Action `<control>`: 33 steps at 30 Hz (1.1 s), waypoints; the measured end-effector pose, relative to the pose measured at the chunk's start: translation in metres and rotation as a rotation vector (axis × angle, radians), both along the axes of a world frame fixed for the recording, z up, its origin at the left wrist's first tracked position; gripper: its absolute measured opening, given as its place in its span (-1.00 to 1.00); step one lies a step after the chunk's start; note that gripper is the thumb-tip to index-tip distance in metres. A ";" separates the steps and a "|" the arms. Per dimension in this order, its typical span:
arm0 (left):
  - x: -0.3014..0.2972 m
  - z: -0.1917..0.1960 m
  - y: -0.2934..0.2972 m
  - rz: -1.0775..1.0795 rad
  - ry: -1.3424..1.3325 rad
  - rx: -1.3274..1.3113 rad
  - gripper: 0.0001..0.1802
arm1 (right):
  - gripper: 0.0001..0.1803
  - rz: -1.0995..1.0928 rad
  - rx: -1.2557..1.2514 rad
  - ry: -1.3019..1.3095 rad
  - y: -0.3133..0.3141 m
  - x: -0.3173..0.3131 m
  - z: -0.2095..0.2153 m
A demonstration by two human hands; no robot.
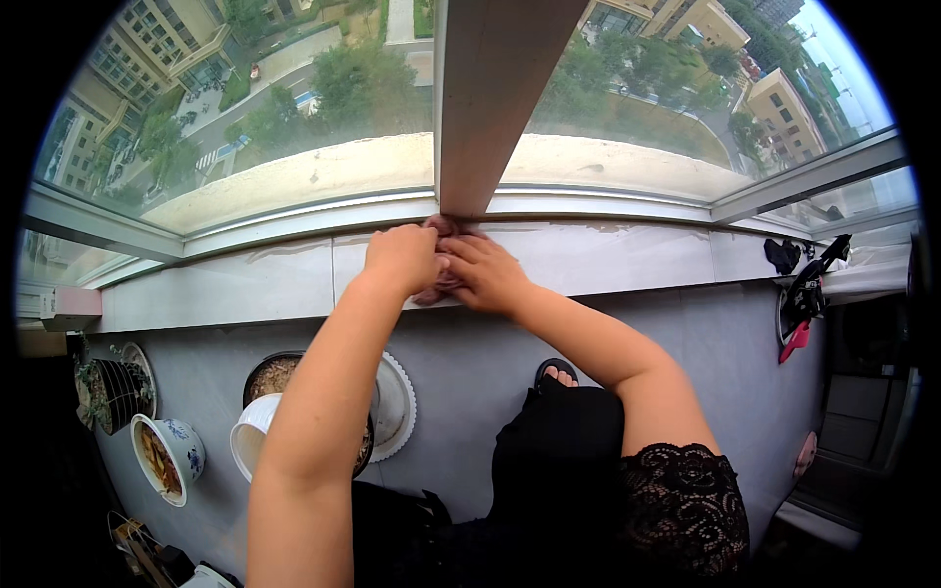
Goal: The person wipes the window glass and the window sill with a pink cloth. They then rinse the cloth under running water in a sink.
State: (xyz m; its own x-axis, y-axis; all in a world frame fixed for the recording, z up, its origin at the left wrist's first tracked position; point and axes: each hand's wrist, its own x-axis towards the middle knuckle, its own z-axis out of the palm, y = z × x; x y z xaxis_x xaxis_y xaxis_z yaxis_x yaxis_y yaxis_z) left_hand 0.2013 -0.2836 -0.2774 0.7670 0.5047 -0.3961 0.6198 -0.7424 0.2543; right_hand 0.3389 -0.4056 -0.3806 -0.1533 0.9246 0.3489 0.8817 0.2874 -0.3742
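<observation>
Meeting at the foot of one broad, beige-brown vertical window post (500,108), the person's two bare hands are both on one crumpled, mauve-brown cloth (447,282). That cloth lies bunched on one long, pale grey tiled sill (618,260), directly below the post. The left hand (404,260) has its fingers curled down, grasping the cloth from the post's left side. The right hand (490,276) lays its fingers over the cloth from the post's right; whether they grip or only press, one cannot tell. Wet-looking streaks mark the sill on both sides of the post.

Two large glass panes flank the post, one to each side. Far left of the post, one small, pale pink box-shaped object (74,306) sits at the sill's end. On the floor, left of the post, stand one blue-and-white patterned ceramic pot (188,443), one plain white pot (253,423), partly hidden by the left forearm, and one white, scallop-edged round saucer (396,404). Right of the post, one foot shows in a black open-toed sandal (545,370).
</observation>
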 end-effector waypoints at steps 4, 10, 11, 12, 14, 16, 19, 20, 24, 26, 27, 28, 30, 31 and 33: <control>-0.004 -0.057 -0.064 0.162 -0.250 0.062 -0.26 | -0.48 -0.736 0.141 -0.025 -0.119 0.126 -0.026; -0.033 -0.107 -0.104 0.202 -0.266 0.154 -0.19 | -0.51 -1.082 0.059 -0.151 -0.139 0.127 -0.038; -0.037 -0.111 -0.104 0.194 -0.294 0.174 -0.18 | -0.51 -0.858 0.085 -0.115 -0.117 0.098 -0.023; -0.039 -0.116 -0.103 0.183 -0.300 0.182 -0.14 | -0.53 -0.686 0.125 -0.099 -0.100 0.071 -0.016; -0.039 -0.119 -0.104 0.153 -0.314 0.234 -0.15 | -0.53 -0.381 0.116 0.010 -0.073 0.025 -0.010; -0.035 -0.119 -0.106 0.135 -0.281 0.279 -0.12 | -0.49 -0.203 0.109 0.027 -0.070 0.017 -0.011; -0.024 -0.109 -0.113 0.242 -0.208 0.216 -0.08 | -0.43 -0.169 0.121 -0.033 -0.078 0.042 -0.011; -0.023 -0.106 -0.113 0.262 -0.167 0.189 -0.07 | -0.42 -0.278 0.095 -0.042 -0.087 0.061 -0.011; -0.023 -0.105 -0.110 0.269 -0.230 0.174 -0.10 | -0.51 -0.896 0.194 -0.180 -0.149 0.145 -0.041; -0.026 -0.110 -0.115 0.300 -0.309 0.156 -0.14 | -0.52 -1.079 0.127 -0.127 -0.159 0.159 -0.043; -0.026 -0.113 -0.118 0.327 -0.353 0.146 -0.16 | -0.53 -1.136 0.109 -0.128 -0.154 0.153 -0.046; -0.027 -0.116 -0.123 0.354 -0.381 0.130 -0.18 | -0.53 -0.962 0.115 -0.119 -0.145 0.137 -0.045; -0.029 -0.118 -0.132 0.404 -0.449 0.095 -0.22 | -0.54 -0.555 0.082 -0.121 -0.123 0.088 -0.026; -0.030 -0.121 -0.136 0.466 -0.511 0.082 -0.22 | -0.52 -0.331 0.083 -0.100 -0.109 0.061 -0.015; -0.032 -0.126 -0.146 0.574 -0.640 0.059 -0.22 | -0.43 -0.032 -0.045 -0.072 -0.082 0.020 -0.004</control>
